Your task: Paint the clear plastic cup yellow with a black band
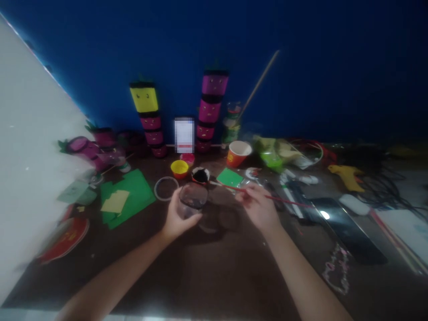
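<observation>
Cradles a dark-edged clear cup (194,203) in the half-curled left hand (177,218); pinches a brush (232,188) in the right hand (260,208); seemingly has 2 completed stacks (210,110) beyond both hands, this cup unfinished.

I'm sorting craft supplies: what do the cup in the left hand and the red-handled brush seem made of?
The cup looks like clear, smooth plastic, perhaps glass: its wall is see-through. The brush handle seems coloured wood or plastic, slim and evenly red; blur hides its finish.
</observation>
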Tool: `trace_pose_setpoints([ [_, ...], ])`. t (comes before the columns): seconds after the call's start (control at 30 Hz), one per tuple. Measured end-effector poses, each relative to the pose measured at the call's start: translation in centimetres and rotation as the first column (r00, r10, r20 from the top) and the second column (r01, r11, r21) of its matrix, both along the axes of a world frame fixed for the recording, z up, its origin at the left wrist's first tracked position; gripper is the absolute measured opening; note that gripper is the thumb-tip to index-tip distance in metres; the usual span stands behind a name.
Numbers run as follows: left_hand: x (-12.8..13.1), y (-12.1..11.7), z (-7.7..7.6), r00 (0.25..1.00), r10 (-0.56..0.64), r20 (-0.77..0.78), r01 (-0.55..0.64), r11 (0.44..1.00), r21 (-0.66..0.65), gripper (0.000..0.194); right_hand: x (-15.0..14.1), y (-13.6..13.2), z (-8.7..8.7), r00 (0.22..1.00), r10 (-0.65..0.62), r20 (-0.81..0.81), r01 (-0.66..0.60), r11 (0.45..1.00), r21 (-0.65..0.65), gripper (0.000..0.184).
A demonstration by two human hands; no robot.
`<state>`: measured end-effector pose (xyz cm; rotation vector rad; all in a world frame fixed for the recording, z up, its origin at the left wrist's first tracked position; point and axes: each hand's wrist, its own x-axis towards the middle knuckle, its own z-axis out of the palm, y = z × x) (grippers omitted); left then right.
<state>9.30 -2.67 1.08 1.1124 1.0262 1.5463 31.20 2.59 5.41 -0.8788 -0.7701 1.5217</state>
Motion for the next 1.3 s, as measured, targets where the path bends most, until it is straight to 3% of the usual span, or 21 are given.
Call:
trace_pose_setpoints([
  [0.3, -0.5, -0.1, -1.2, 0.998, -0.047, -0.043, 0.046, 0.999, -0.011, 0.077, 0.1, 0.0, -0.1, 1.000, 0.031, -0.005, -0.031, 0.999, -0.007, 0.007],
  [0.57, -0.3, -0.1, -0.8, 0.997, -0.010, -0.070, 0.007, 0.999, -0.037, 0.082, 0.0, -0.1, 0.0, 0.999, 0.037, -0.009, -0.037, 0.999, 0.014, 0.004],
  [0.77, -0.3, 0.2, -0.1, 0.996, -0.021, -0.083, 0.021, 1.000, 0.000, 0.073, 0.4, -0.1, 0.3, 0.998, 0.065, 0.006, -0.066, 0.993, 0.095, 0.006],
  [1.0, -0.2, 0.2, 0.2, 0.995, 0.000, -0.104, 0.002, 1.000, 0.017, 0.070, 0.1, -0.1, -0.3, 0.999, -0.024, 0.043, 0.018, 0.992, 0.127, 0.004],
  [1.13, -0.2, 0.3, 0.0, 0.991, 0.036, -0.125, -0.035, 0.999, 0.013, 0.067, -0.1, -0.6, 0.0, 0.997, 0.026, 0.071, -0.039, 0.981, 0.188, 0.004],
  [1.3, -0.2, 0.4, 0.4, 0.982, 0.128, -0.138, -0.130, 0.991, -0.010, 0.059, 0.0, -1.1, 0.9, 0.996, -0.029, 0.090, 0.004, 0.965, 0.262, 0.006],
])
